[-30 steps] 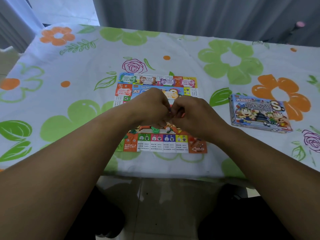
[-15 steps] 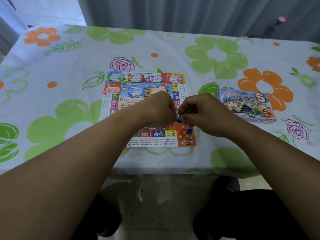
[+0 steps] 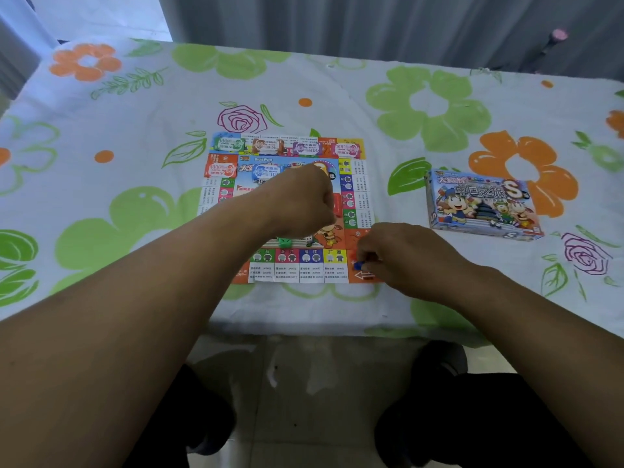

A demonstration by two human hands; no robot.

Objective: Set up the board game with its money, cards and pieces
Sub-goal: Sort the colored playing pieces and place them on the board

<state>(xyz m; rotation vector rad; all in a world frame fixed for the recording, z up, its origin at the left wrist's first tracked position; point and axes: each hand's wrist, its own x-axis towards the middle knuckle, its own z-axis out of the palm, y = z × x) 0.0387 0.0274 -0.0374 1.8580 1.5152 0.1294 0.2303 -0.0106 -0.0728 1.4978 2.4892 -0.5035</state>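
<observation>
So the game board (image 3: 293, 266) is laid flat in the middle of the bench (image 3: 135, 106), which has a white cloth with big green and orange flowers on it. The right hand (image 3: 401, 258) is down at the near right corner of the board, on the orange square with the white arrow. Its grip is narrow, fingertips pinching a small blue piece (image 3: 358, 265) that's either on that corner or just above it, can't tell which. There's a bit of red just beside it, too blurry to say what it is. The left hand (image 3: 304, 204) is over the middle of the board, knuckles up, fingers curled in tight. I can't tell if that grip has anything in it, the fingers hide the inside. Just on the near side of that hand, a small green piece (image 3: 283, 242) and a white dice (image 3: 309, 239) lie on the board's centre artwork. Money-wise, 4 little stacks of notes (image 3: 268, 146) sit in a row along the far edge, with 2 more just near of them on the left, 1 red and 1 blue. The game box (image 3: 483, 204) lies flat on the cloth, well off to the right of the board, cover up.
</observation>
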